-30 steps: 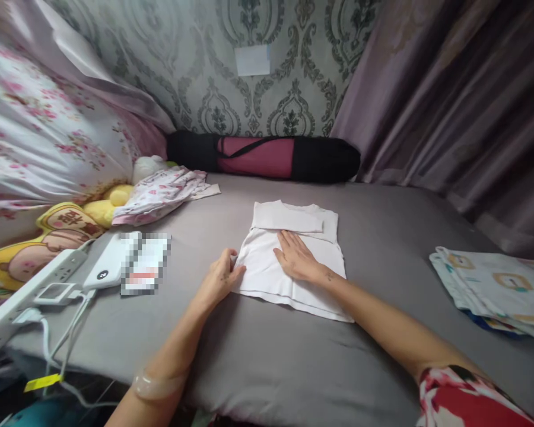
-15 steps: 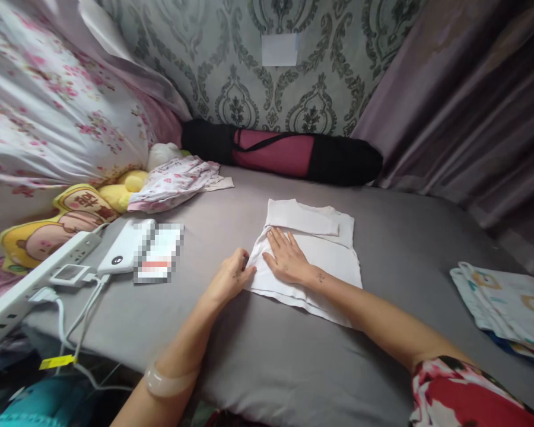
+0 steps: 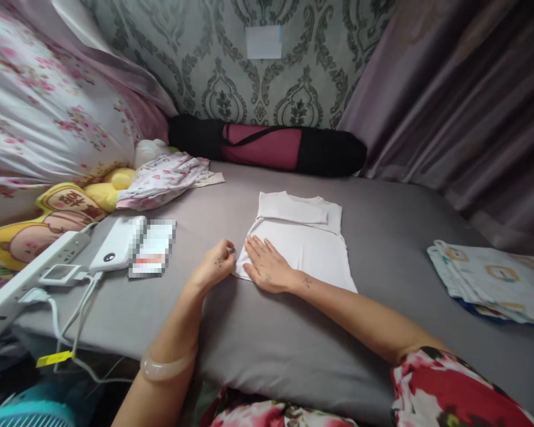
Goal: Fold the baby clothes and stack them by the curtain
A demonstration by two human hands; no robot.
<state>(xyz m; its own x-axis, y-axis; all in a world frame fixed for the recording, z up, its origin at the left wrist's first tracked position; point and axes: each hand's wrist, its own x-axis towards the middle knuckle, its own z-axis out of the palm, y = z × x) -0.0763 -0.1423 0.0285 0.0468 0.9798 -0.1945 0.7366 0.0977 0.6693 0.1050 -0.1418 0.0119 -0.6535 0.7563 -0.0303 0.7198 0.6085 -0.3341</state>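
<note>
Right hand flat and wide on white shirt, pressing to keep it smooth. Left hand pinching shirt's edge, on grey bed.

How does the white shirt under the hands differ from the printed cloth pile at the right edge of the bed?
The white shirt is plain; the printed cloth pile shows small coloured motifs. The shirt is one garment with its sleeve folded across; the pile is several layers. The right hand presses the shirt and the left hand pinches its edge; nothing touches the pile. Both lie flat on the grey bed.
</note>
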